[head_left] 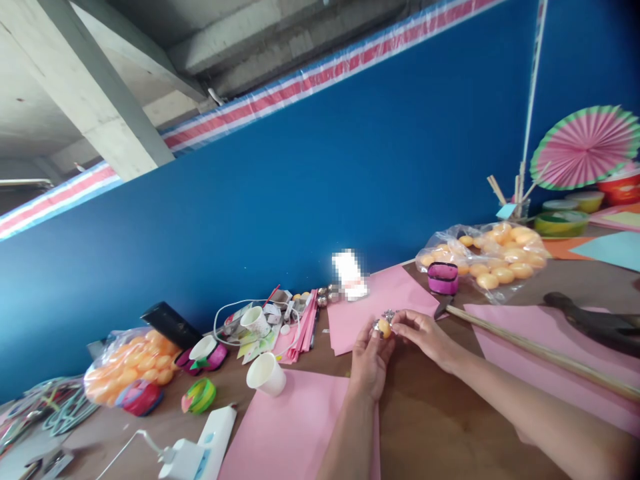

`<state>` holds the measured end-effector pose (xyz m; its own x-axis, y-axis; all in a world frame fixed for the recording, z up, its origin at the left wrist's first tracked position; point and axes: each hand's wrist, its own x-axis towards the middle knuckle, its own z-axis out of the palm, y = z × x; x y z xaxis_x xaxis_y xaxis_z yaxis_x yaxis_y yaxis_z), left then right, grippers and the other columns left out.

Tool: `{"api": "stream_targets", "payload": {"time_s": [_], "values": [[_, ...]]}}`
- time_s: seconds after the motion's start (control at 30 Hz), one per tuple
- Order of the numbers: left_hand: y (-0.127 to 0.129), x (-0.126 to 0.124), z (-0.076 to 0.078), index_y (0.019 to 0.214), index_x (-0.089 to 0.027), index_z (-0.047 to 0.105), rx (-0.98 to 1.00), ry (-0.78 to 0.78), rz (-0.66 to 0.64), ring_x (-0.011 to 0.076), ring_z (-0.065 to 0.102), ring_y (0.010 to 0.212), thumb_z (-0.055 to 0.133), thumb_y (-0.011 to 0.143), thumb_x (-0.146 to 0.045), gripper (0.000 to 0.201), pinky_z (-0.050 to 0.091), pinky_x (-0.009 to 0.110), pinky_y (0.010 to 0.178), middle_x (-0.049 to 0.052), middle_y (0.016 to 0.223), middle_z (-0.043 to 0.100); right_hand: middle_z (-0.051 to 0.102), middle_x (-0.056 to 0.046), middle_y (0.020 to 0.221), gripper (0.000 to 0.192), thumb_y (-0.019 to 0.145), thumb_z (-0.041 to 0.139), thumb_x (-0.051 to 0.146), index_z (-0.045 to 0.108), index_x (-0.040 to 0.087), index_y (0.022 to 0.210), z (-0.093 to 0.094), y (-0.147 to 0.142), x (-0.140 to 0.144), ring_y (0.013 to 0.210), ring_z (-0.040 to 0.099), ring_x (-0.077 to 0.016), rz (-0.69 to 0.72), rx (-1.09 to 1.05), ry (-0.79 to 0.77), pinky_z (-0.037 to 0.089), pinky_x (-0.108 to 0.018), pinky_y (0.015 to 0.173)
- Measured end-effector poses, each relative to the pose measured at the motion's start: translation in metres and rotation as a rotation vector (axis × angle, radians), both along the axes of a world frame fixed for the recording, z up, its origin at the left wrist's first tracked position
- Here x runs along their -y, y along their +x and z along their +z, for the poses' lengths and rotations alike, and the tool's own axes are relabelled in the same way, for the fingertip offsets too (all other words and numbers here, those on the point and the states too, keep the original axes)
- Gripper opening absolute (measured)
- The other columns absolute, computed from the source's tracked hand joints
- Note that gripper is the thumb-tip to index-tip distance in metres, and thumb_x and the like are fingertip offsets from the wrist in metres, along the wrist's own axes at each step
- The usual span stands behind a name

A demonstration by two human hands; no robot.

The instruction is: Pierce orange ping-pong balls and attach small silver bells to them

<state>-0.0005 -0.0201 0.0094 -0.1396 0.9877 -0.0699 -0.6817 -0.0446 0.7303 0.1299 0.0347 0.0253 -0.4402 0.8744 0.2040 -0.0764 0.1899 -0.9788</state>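
Observation:
Above the brown table, my left hand (371, 363) closes its fingers around a small orange ball (385, 327) with shiny silver foil around part of it. My right hand (423, 333) comes in from the right, its thumb and fingers pinched together at the ball's edge by the crumpled silver foil (389, 314). Whether the right fingertips hold foil or only touch the ball is too small to tell. Behind both hands lies a pink paper sheet (395, 293). Several round silver balls (323, 297) stand at its left edge.
A clear bag of orange balls (505, 260) lies at right, another bag (135, 363) at left. A white paper cup (267, 375), a power strip (215, 427) and a pink sheet (285, 433) are left of my arms. A wooden-handled tool (540, 350) lies right. A blue wall (300, 200) stands behind.

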Motion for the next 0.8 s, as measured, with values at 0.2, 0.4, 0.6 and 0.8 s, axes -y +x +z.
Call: {"api": "stream_targets", "payload": {"time_s": [0.2,0.4,0.6,0.8], "values": [[0.0016,0.0001,0.0008,0.112,-0.020,0.053,-0.038,0.009,0.012,0.0163,0.058,0.095,0.061,0.071,-0.023,0.042,0.041,0.032,0.089,0.008,0.105,0.062,0.055,0.001,0.072,0.022,0.073,0.054,0.040,0.055,0.019,0.075,-0.0017,-0.0002,-0.0007,0.066,0.048,-0.0127,0.004,-0.031,0.025,0.039,-0.025,0.063],[0.0038,0.0014,0.0035,0.111,-0.020,0.053,-0.092,0.008,0.015,0.0162,0.056,0.099,0.062,0.071,-0.023,0.042,0.041,0.031,0.089,0.007,0.105,0.061,0.059,-0.003,0.084,0.026,0.074,0.053,0.044,0.054,0.019,0.074,-0.0042,-0.0017,-0.0011,0.083,0.053,-0.0177,0.043,-0.027,0.012,0.040,-0.028,0.077],[0.0033,0.0005,0.0015,0.108,-0.023,0.053,-0.075,0.020,0.040,0.0155,0.056,0.098,0.064,0.069,-0.020,0.041,0.041,0.030,0.088,0.005,0.108,0.058,0.060,-0.003,0.085,0.025,0.074,0.054,0.044,0.054,0.019,0.072,-0.0030,-0.0007,-0.0007,0.089,0.053,-0.0194,0.066,-0.040,0.016,0.039,-0.031,0.082],[0.0032,-0.0002,0.0017,0.105,-0.018,0.056,-0.097,0.013,0.028,0.0161,0.056,0.098,0.062,0.071,-0.022,0.035,0.041,0.030,0.088,0.008,0.107,0.060,0.059,-0.002,0.084,0.023,0.074,0.055,0.041,0.055,0.018,0.071,-0.0018,-0.0006,-0.0001,0.088,0.052,-0.0178,0.073,-0.048,0.018,0.038,-0.029,0.080]]}}
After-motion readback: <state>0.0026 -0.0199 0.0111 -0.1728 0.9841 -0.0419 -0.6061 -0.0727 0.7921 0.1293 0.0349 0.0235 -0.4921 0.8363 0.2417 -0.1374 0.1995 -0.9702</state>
